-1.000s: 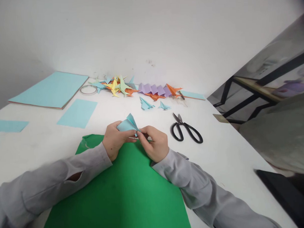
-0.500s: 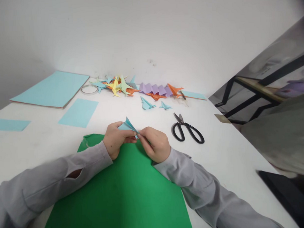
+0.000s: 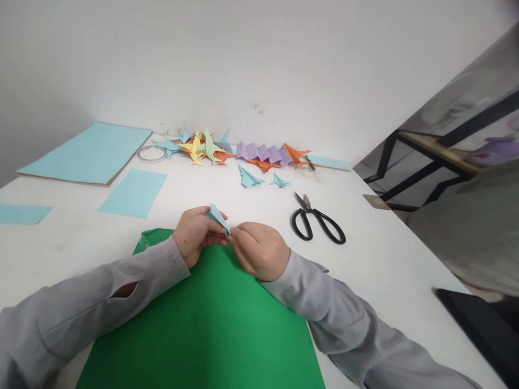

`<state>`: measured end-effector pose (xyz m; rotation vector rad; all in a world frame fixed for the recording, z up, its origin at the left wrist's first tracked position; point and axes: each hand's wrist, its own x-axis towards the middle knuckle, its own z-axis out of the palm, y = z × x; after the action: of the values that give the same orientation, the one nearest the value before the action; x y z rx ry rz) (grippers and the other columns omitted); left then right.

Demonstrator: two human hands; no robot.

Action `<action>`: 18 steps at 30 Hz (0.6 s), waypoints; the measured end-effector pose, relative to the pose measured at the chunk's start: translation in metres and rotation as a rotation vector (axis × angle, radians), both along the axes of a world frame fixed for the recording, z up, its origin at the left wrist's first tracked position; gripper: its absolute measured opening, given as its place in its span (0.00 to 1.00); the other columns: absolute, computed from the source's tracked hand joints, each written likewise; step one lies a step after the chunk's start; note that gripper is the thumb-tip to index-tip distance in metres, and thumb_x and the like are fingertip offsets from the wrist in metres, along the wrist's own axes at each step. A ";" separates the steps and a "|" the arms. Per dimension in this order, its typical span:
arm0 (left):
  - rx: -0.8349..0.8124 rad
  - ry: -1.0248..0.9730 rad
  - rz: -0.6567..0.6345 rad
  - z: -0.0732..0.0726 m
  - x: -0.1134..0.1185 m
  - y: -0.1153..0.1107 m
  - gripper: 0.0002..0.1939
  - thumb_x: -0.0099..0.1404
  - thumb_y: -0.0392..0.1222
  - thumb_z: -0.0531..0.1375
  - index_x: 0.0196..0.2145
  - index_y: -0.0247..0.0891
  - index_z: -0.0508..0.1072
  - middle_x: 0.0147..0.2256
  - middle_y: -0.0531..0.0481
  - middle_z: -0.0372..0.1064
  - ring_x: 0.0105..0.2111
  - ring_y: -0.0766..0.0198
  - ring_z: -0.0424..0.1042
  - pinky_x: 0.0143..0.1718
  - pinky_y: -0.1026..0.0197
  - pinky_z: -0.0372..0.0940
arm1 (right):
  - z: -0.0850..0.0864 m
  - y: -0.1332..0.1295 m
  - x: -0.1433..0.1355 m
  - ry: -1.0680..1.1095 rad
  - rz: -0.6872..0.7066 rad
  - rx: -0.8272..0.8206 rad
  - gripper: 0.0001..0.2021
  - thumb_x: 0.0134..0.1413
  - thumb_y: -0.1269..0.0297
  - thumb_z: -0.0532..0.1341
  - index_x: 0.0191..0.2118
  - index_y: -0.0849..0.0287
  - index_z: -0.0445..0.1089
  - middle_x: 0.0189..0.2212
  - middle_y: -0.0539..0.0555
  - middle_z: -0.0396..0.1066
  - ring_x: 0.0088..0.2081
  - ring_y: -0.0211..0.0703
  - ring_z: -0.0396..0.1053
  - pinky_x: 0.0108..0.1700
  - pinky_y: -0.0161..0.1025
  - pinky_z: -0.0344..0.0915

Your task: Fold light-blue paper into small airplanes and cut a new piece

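Observation:
A small folded piece of light blue paper (image 3: 218, 216) is held up between my two hands, above the far edge of a green sheet (image 3: 205, 332). My left hand (image 3: 197, 233) grips the paper from the left, thumb on top and fingers curled beneath. With thumb and fingertips, my right hand (image 3: 261, 248) pinches its narrow lower right end. Part of the paper is covered by my fingers. Beyond my hands lie two small folded blue paper pieces (image 3: 250, 178). Black-handled scissors (image 3: 315, 218) rest to the right with blades slightly parted.
At the back left is a stack of large blue paper (image 3: 88, 152), with cut blue rectangles (image 3: 134, 193) nearer. A roll of tape (image 3: 152, 153), colourful folded paper figures (image 3: 207, 146) and a pleated purple strip (image 3: 264, 153) line the wall. A dark flat object (image 3: 481, 328) sits at the right edge.
The blue paper has turned and its flared upper flaps now look closed together, narrower than before. Both hands keep hold of it, having shifted slightly left in view.

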<state>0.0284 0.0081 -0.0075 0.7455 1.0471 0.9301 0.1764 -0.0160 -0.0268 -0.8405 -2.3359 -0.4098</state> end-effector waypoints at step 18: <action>0.004 0.003 -0.078 0.001 0.000 0.003 0.05 0.42 0.26 0.61 0.21 0.29 0.71 0.20 0.48 0.70 0.20 0.66 0.70 0.23 0.65 0.68 | -0.012 0.003 0.001 0.356 -0.032 -0.212 0.04 0.54 0.67 0.55 0.32 0.60 0.66 0.24 0.53 0.69 0.26 0.38 0.67 0.29 0.34 0.63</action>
<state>0.0287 0.0113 -0.0066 0.7863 1.0121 0.8646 0.1773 -0.0128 -0.0384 -0.9645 -2.0577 -0.0186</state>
